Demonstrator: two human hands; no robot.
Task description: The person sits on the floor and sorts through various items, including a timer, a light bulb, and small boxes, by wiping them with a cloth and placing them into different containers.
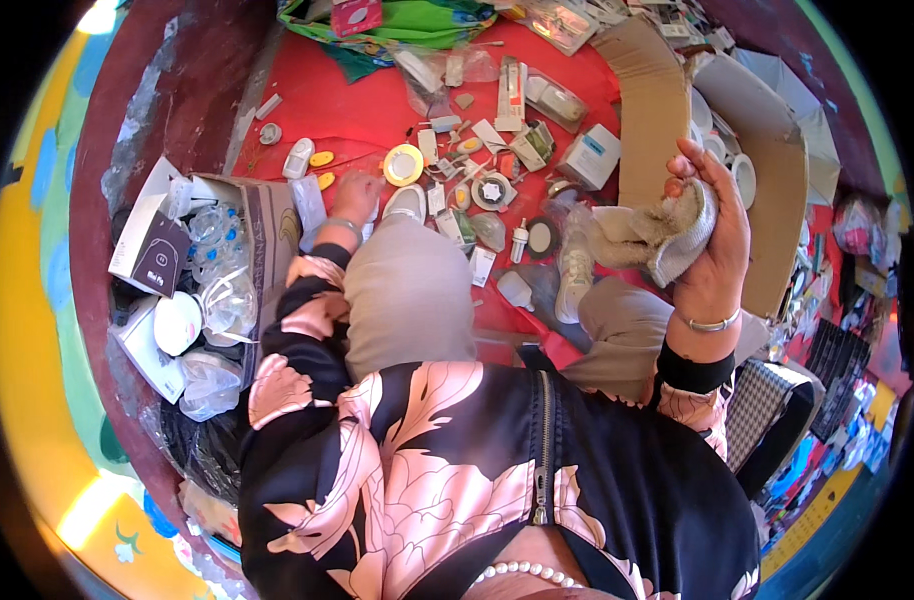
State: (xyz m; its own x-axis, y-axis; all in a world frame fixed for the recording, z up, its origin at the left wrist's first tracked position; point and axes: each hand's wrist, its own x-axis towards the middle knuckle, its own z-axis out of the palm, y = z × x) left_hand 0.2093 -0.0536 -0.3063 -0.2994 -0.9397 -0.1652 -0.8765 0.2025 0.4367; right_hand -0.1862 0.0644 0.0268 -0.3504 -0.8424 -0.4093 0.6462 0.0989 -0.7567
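My right hand is raised at the right with a crumpled beige-grey cloth against its palm and fingers. The cloth hangs over toward my right shoe. My left hand reaches down to the red ground cloth, beside my left shoe. Its fingers are blurred and partly out of sight, so whether they grip anything does not show. Close to it lie a round yellow-and-white disc, a white oval device and a small yellow piece.
Loose small electrical goods and packets cover the red cloth. An open cardboard box holding white round items stands at right. At left, another carton holds clear plastic parts. A white box and a black-rimmed disc lie between.
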